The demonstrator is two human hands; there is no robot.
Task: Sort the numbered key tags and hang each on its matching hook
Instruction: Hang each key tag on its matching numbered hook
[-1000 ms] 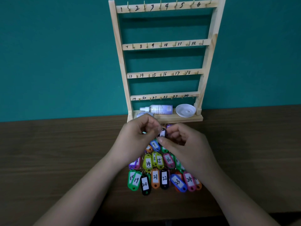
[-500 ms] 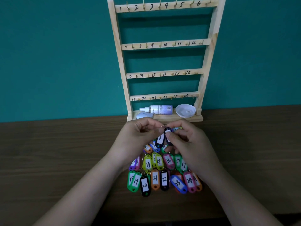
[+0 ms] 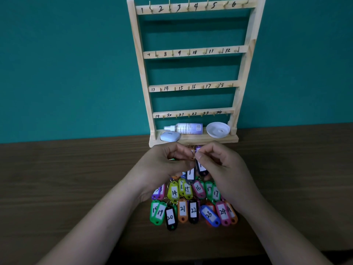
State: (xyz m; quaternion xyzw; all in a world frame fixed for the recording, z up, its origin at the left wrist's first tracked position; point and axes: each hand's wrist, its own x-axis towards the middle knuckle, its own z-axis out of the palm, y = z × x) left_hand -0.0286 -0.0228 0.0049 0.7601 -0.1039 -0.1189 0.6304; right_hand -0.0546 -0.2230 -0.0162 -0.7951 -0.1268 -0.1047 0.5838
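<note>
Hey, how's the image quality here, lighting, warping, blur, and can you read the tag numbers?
Head view: dim, even light, no glare, the rack throwing soft shadows on the wall. Head view: the wide lens splays the rack's uprights upward. Head view: tag 21 on the table reads sharply; the held tags, pinched by the left hand and right hand, are soft and hard to read.

I see open bench [image 3: 76, 188] either side of the tag pile [image 3: 193, 205]. The rack [image 3: 246, 73] and its 24 hooks seem bare, but a bottle [image 3: 189, 128] and dish [image 3: 217, 130] crowd its base.
</note>
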